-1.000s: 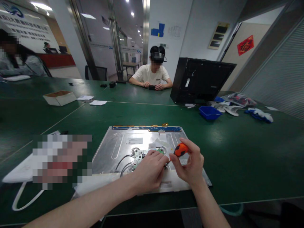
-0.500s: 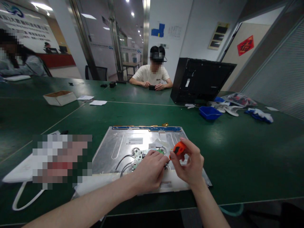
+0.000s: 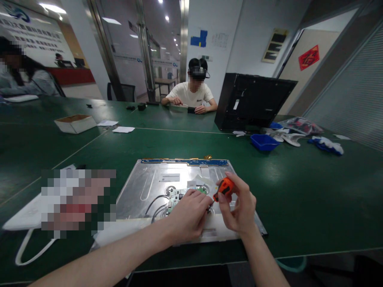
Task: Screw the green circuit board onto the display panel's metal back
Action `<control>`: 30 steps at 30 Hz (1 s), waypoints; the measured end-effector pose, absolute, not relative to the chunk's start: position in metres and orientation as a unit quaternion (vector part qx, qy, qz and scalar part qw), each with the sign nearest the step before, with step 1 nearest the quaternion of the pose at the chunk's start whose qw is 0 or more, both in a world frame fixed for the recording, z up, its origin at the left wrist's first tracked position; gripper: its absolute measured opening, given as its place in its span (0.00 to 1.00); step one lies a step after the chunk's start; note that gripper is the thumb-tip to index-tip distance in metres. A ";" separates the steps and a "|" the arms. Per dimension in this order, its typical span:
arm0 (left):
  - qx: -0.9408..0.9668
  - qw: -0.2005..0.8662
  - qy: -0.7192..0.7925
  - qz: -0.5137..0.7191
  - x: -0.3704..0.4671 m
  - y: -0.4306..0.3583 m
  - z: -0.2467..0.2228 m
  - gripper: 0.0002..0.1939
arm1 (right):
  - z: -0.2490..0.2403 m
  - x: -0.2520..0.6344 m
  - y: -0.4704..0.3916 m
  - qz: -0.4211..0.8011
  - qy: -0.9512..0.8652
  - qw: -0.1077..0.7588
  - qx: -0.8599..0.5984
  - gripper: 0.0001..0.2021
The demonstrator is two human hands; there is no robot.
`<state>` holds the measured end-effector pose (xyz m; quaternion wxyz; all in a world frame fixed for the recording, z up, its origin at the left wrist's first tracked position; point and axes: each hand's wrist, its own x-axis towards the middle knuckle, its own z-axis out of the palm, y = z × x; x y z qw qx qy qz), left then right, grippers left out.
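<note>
One broad green table (image 3: 305, 195) fills the scene in front of you, and across it sits a person (image 3: 191, 93) in a pale shirt, both hands at a small dark object. To that person's side, a black display housing (image 3: 257, 99) stands tilted on the tabletop. Now to your metal panel (image 3: 134, 195): it lies flat right before you, a white sheet (image 3: 124, 229) along its near side. Beyond it, off to the right, sits the blue tray (image 3: 265, 143). Your left hand (image 3: 190, 213) is down over the circuit board (image 3: 173, 199), fingers bent beside the driver's shaft; whether they pinch anything, you can't tell. And your right hand (image 3: 241, 205) has the orange-and-black screwdriver (image 3: 224, 189) gripped by its handle, slanting down above the panel, its tip hidden behind your left fingers!
</note>
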<state>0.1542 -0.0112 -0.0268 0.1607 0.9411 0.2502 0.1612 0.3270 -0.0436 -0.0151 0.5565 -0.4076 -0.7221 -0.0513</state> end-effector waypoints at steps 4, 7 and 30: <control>0.940 0.164 0.252 0.159 0.155 -0.012 -0.026 0.12 | -0.017 0.327 -0.043 -0.053 -0.717 0.559 -0.413 0.27; 0.940 0.167 0.253 0.160 0.154 -0.012 -0.026 0.13 | -0.015 0.325 -0.042 -0.065 -0.716 0.562 -0.408 0.27; 0.940 0.166 0.253 0.158 0.154 -0.011 -0.027 0.13 | -0.020 0.327 -0.043 -0.056 -0.715 0.571 -0.399 0.26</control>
